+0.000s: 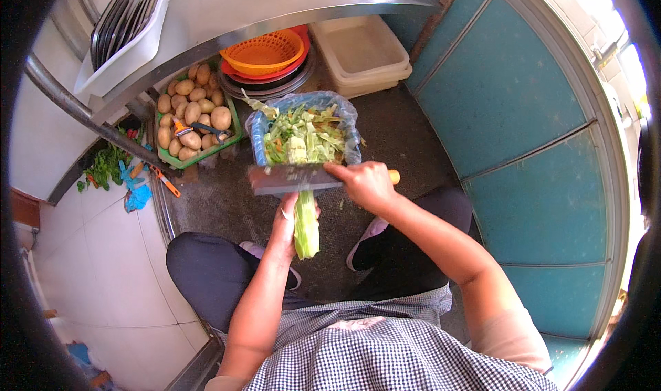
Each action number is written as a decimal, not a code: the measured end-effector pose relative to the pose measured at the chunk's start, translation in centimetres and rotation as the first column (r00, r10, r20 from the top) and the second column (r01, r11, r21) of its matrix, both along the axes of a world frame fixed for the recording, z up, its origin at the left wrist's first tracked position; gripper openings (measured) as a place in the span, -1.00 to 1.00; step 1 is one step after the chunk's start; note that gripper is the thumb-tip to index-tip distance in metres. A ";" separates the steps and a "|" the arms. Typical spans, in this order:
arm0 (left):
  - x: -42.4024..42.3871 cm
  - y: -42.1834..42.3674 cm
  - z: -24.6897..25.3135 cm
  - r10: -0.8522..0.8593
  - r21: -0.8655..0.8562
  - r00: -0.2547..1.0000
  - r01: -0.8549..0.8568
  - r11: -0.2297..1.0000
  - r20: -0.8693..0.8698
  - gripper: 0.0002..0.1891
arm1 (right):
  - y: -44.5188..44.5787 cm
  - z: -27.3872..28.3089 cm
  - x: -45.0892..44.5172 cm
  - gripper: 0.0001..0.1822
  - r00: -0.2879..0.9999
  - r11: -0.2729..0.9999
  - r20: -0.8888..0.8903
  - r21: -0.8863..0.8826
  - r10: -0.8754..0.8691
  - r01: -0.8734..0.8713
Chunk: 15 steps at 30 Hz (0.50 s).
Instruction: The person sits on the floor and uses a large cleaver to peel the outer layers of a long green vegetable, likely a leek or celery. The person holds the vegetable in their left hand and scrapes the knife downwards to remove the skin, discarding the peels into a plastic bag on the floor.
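My left hand (285,223) is wrapped around a thick pale green vegetable stem (307,231), which looks like celtuce. Its lower end points toward me and its pale far tip reaches over a blue bin (259,148) lined with a clear plastic bag. In my right hand (369,184) is a cleaver (289,180), its wide blade blurred and lying crosswise over the stem, the index finger stretched along its top edge. The yellowish handle end sticks out to the right of the fist. Leaves and green and orange peelings (310,125) heap up inside the bin.
Left of the bin, a green basket (235,133) holds potatoes (192,113), with peelers on top. Orange and red colanders (263,55) and white tubs (361,50) sit under a steel shelf (289,11). Leafy greens (106,164), blue gloves (137,197) and an orange-handled peeler (165,181) lie left. Teal panels (506,81) stand right.
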<state>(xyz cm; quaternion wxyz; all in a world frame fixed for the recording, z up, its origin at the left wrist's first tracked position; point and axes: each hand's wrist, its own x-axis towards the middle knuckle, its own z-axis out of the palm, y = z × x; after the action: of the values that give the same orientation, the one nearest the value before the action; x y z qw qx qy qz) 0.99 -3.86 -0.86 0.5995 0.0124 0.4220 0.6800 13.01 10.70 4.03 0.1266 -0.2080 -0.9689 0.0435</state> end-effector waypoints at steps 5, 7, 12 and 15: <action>0.0 -0.9 -0.7 -0.046 0.004 0.999 0.046 0.999 0.004 -0.57 | -1.2 0.0 -0.7 -0.63 0.993 0.984 -0.036 0.144 0.109 -0.103; -0.2 -0.6 0.2 -0.073 0.009 0.997 0.073 0.997 0.013 -0.60 | 0.5 -1.0 -0.9 -0.67 0.998 0.993 -0.003 0.098 0.063 -0.062; 0.3 -0.4 0.8 0.002 -0.003 0.999 -0.002 1.000 -0.043 -0.63 | 1.0 -0.7 -0.7 -0.60 0.997 0.991 0.030 0.110 0.070 -0.073; 0.0 -0.7 0.1 -0.036 0.016 0.997 0.037 0.999 -0.066 -0.62 | -0.2 0.1 -0.4 -0.64 0.985 0.981 -0.046 0.108 0.166 -0.160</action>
<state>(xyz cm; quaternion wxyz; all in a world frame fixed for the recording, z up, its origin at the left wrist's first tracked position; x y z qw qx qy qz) 1.03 -4.55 -0.73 0.5974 0.0476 0.4353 0.6718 12.58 10.54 4.13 0.1598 -0.1197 -0.9798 0.0092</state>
